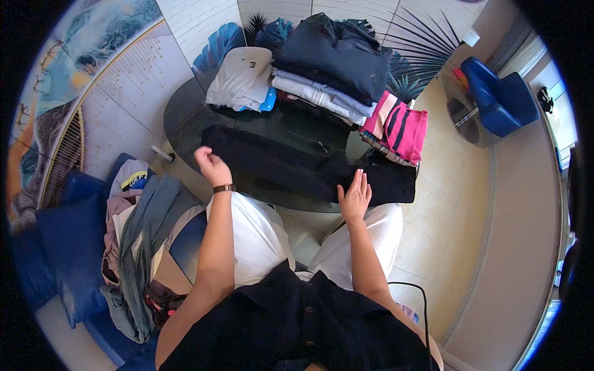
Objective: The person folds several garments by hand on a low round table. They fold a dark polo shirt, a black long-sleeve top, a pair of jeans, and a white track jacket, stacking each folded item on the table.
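A long black garment, perhaps trousers (pixel 287 160), lies stretched across the dark oval glass table (pixel 178 109), its right end hanging over the table's edge. My right hand (pixel 355 197) rests flat on the garment towards that end, fingers together and pointing away from me. At the garment's left end, my left hand (pixel 212 167) has its fingers curled; whether they pinch the black cloth is not clear. Behind the garment stand a folded grey-white T-shirt (pixel 246 74), a tall stack topped by a dark garment (pixel 336 55), and a folded pink striped garment (pixel 399 127) on other folded cloth.
Loose clothes, with a grey-green garment (pixel 153 222) on top, are heaped on the blue seat (pixel 188 246) at my left, beside blue cushions (pixel 69 250). A blue chair (pixel 499 99) stands at the far right. A black cable (pixel 424 301) runs by my right side.
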Demonstrator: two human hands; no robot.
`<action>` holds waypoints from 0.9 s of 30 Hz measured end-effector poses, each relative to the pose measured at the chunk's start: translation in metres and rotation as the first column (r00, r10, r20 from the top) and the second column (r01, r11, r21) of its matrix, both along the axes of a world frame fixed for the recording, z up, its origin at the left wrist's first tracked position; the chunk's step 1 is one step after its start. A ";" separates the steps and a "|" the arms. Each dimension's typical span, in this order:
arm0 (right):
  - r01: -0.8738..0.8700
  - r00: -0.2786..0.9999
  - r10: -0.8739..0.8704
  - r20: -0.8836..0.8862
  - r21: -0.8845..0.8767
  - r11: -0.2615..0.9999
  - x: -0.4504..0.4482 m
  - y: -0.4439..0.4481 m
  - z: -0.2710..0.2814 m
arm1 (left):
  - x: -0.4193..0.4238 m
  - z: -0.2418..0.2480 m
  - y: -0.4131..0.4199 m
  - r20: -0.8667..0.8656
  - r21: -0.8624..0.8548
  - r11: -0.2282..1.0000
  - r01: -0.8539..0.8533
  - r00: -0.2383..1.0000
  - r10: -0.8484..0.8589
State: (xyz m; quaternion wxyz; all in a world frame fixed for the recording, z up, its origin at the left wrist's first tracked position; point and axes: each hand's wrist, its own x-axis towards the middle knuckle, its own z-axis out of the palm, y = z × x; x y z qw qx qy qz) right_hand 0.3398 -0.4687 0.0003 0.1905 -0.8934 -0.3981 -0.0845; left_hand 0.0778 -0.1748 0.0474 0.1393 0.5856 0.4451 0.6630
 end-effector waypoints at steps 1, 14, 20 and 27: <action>-0.010 1.000 0.010 0.012 -0.001 1.000 -0.003 0.005 0.003 | -0.025 -0.033 0.012 -0.086 -0.012 0.994 -0.113 0.990 0.112; 0.028 0.999 -0.028 0.017 -0.002 1.000 0.001 0.002 -0.004 | -0.040 -0.040 0.056 0.436 -0.746 0.652 0.138 0.841 0.320; 0.022 0.999 -0.021 0.032 -0.032 0.999 -0.005 0.007 0.001 | -0.108 -0.049 0.102 0.863 -0.460 0.751 0.473 0.438 0.253; -0.068 0.997 0.067 0.043 0.007 0.998 -0.020 0.035 0.003 | -0.226 -0.115 0.153 0.467 -0.465 0.883 -0.063 0.829 0.306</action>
